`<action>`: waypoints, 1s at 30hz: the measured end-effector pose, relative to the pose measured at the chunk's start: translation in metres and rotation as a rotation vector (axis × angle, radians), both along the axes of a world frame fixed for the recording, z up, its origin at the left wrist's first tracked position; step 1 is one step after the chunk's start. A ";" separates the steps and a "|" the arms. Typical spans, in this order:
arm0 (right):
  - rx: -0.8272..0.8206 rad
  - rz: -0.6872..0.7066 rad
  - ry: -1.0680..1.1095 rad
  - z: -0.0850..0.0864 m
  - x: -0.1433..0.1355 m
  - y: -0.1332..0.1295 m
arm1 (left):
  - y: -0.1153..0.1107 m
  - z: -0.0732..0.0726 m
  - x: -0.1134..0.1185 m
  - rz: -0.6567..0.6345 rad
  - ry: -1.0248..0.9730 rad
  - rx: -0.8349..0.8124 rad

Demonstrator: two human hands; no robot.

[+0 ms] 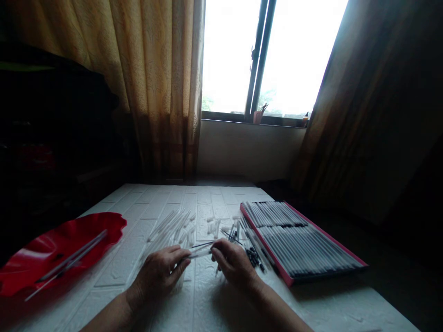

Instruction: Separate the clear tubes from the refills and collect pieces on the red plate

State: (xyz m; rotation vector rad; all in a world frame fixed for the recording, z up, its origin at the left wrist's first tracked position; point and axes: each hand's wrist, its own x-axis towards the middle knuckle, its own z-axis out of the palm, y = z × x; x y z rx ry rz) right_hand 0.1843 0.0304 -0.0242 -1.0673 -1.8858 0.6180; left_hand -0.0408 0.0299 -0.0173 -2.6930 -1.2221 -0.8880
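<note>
Between my two hands runs a clear pen barrel (200, 253), held nearly level above the table. My left hand (161, 269) is closed, pinching its left end between thumb and fingers. The fingers of my right hand (233, 263) are closed at its right end, where a small dark part shows; their grip is partly hidden. A thin dark refill (202, 244) shows just behind the barrel; whether it is held I cannot tell. Beyond my left hand lie loose clear tubes (173, 225). Black pen caps (254, 257) are heaped beside my right hand.
On the right, a red-edged tray (292, 279) holds rows of pens (297, 249). A red scalloped dish (100, 220) with a few pens stands at the left. Short clear pieces (212, 226) lie mid-table on the white brick-patterned cover (145, 196). Behind are curtains and a window.
</note>
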 end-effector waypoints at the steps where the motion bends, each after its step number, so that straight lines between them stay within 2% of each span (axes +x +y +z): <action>1: 0.009 -0.020 -0.030 0.000 0.000 0.000 | -0.001 0.001 0.001 0.002 0.010 -0.003; 6: -0.006 -0.106 -0.137 0.001 0.001 0.001 | -0.005 0.005 0.004 -0.009 0.030 0.001; 12: 0.042 -0.030 -0.050 0.004 0.001 -0.001 | 0.000 0.001 0.000 0.001 0.002 0.028; 15: 0.081 -0.036 -0.031 0.004 0.000 -0.003 | 0.001 -0.001 -0.002 -0.005 -0.013 0.028; 25: 0.054 -0.039 -0.125 0.009 0.003 -0.004 | 0.002 0.000 -0.002 -0.036 -0.038 -0.011; 28: 0.118 0.003 -0.129 0.009 0.002 -0.006 | 0.000 0.002 -0.001 -0.053 -0.041 -0.039; 30: 0.164 0.017 -0.151 0.015 0.002 -0.008 | 0.000 0.002 -0.001 -0.047 -0.041 -0.031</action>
